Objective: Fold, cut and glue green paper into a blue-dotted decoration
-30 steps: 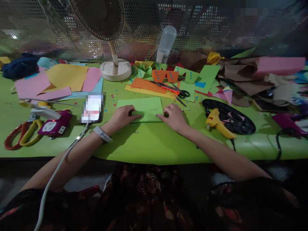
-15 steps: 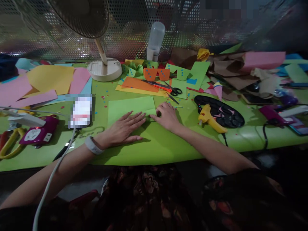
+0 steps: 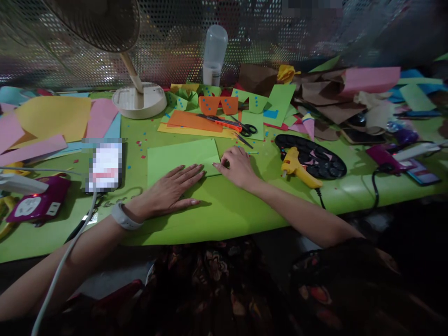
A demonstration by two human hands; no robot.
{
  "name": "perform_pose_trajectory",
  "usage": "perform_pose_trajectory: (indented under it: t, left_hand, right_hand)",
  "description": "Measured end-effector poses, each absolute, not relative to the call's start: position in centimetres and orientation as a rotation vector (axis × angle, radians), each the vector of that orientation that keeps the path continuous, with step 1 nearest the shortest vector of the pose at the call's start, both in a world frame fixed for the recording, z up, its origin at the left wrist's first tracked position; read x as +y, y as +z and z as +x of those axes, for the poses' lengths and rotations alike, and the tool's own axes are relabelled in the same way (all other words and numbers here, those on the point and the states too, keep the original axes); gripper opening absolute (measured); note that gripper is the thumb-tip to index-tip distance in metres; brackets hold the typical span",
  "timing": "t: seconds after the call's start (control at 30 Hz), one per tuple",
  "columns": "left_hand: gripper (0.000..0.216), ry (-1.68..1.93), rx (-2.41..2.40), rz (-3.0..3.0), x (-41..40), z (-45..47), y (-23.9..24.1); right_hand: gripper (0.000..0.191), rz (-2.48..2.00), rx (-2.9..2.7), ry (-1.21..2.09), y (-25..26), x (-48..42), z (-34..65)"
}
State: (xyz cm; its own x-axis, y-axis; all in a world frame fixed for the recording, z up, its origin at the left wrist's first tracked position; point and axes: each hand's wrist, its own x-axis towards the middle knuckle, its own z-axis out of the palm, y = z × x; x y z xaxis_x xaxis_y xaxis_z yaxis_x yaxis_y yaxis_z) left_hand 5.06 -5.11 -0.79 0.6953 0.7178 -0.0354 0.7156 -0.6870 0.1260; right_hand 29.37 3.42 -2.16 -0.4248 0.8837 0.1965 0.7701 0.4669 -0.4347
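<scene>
- Pressing flat on the light green sheet (image 3: 178,156) is the left hand (image 3: 171,186). The palm is down, the fingers are stretched and a bit spread, and nothing is gripped. Its fingertips lie on the sheet's near edge, and the heel of the hand is on the worktop (image 3: 227,214).
- Right hand (image 3: 238,167) sits at the sheet's near right corner, fingers curled, index tip touching the paper edge. I cannot tell if it pinches the paper or only presses on it.
- The 2 hands are near each other but not touching, w/ a small gap betw. the fingertips.
- The sheet lies flat in the middle of the worktop, directly in front of the person. It is just right of the phone (image 3: 103,165), whose screen is blurred.
- White cable (image 3: 63,266) runs from the phone area down across the left forearm. A light wristband (image 3: 124,217) is on the left wrist.
- Yellow glue gun (image 3: 297,167) lies right of the right hand, touching the left rim of the black oval tray (image 3: 325,161).
- Behind the sheet is orange paper (image 3: 192,120) on a yellow one, w/ black-handled scissors (image 3: 243,127) on top.
- Far left are yellow and pink sheets (image 3: 52,116), and a purple socket block (image 3: 35,205) is at the left edge.
- At the back stand the fan base (image 3: 139,100) and a white bottle (image 3: 214,51). A heap of brown, pink and green paper scraps (image 3: 332,93) is on the right.
</scene>
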Motion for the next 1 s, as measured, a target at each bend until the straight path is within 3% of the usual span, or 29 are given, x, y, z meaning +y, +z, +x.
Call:
perform_pose_trajectory:
  t: [1.0]
  left_hand:
    - [0.079,0.012,1.208,2.761,-5.02,5.14,-0.91]
  right_hand:
    - [0.030,-1.411,-2.207,0.531,-2.12,4.04,29.40]
